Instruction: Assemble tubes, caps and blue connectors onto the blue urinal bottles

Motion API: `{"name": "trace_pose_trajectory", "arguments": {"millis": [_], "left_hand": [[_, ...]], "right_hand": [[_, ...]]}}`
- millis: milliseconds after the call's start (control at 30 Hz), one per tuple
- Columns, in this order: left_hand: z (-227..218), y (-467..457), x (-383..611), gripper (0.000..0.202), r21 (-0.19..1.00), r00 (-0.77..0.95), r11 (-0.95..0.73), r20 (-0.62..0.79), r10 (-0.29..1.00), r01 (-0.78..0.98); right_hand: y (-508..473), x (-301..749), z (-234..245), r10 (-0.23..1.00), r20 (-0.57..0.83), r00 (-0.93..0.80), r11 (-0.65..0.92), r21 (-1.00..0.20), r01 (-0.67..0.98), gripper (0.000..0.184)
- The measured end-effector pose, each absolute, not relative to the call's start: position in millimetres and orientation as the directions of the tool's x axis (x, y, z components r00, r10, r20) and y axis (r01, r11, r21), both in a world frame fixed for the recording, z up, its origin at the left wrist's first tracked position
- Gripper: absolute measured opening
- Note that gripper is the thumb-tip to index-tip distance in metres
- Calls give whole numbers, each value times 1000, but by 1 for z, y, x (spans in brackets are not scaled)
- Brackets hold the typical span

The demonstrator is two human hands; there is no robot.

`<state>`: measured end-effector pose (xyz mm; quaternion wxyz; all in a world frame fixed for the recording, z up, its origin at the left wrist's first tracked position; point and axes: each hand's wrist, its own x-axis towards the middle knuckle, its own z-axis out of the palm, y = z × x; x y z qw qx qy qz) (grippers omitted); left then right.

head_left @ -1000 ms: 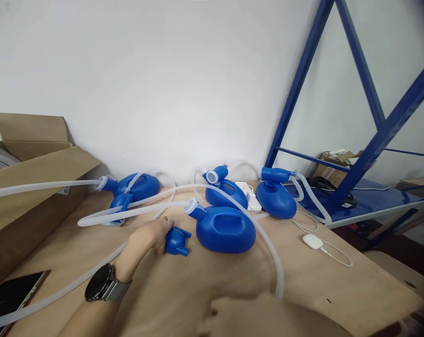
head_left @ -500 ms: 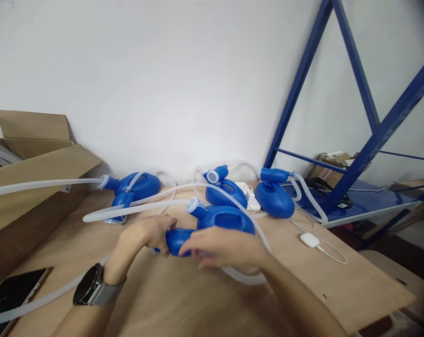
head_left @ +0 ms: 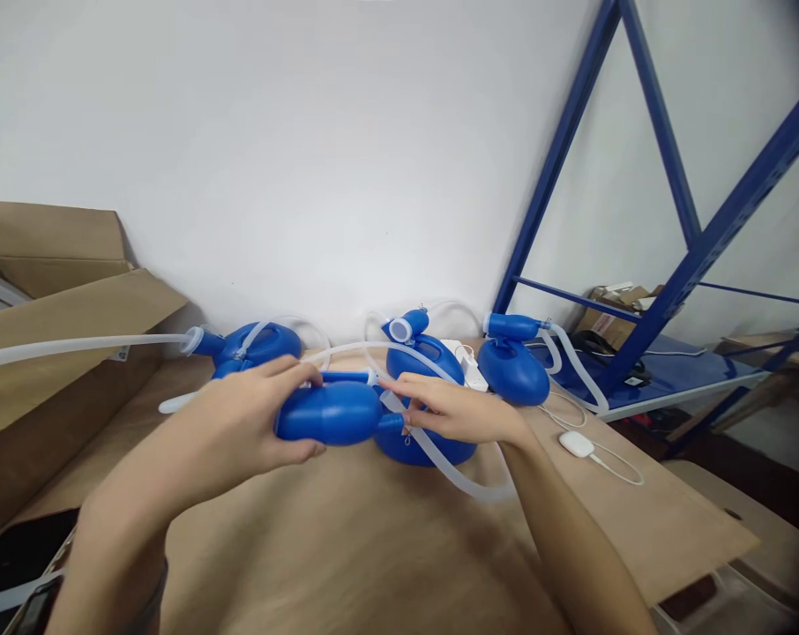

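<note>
My left hand [head_left: 241, 423] is wrapped round a small blue plastic funnel piece [head_left: 330, 413], held above the wooden table [head_left: 386, 547]. My right hand [head_left: 449, 410] pinches the end of a clear flexible tube [head_left: 452, 472] right at the blue piece's small nozzle. Behind the hands lies a blue plastic bottle [head_left: 432, 445] with a handle hole, mostly hidden.
Three more blue bottles with clear hoses stand along the wall: one at the left [head_left: 260, 342], one in the middle [head_left: 422, 353], one at the right [head_left: 513, 366]. An open cardboard box [head_left: 56, 344] is at the left. A blue metal rack [head_left: 664, 265], a white wired puck [head_left: 575, 444] and a black phone [head_left: 16, 551] are nearby.
My left hand has lifted the blue piece off the table and raised it. My right hand came in, took the clear tube's end and brought it to the nozzle.
</note>
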<state>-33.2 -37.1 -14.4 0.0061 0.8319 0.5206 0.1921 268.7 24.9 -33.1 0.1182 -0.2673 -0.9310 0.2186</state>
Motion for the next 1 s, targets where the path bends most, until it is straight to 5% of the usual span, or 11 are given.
{"name": "trace_pose_trajectory", "arguments": {"millis": [100,200,333,633,767,900,1000], "left_hand": [[-6,-37,-45,46,128,310,-479,614,726,868],[-1,-37,-51,40,64,257,-462,760,597,884],[-2,-33,-50,34,10,338,-550,780,527,835],[-5,-29,-42,28,-33,409,-652,803,434,758],[-6,-31,-29,27,100,351,-716,820,453,691],[-11,-21,-18,67,382,23,-782,892,451,493],[-16,-10,-16,49,578,-260,-783,811,523,228]], "right_hand": [[21,271,-23,542,123,-831,768,-474,431,40],[18,270,-16,573,140,-808,727,-542,421,46],[20,266,-13,629,146,-763,657,-625,422,48],[25,265,-10,602,235,-763,747,-503,434,45],[30,269,-16,591,240,-770,755,-501,424,47],[28,269,-16,558,330,-762,782,-516,349,48],[19,268,-11,531,381,-757,805,-508,308,49]]}}
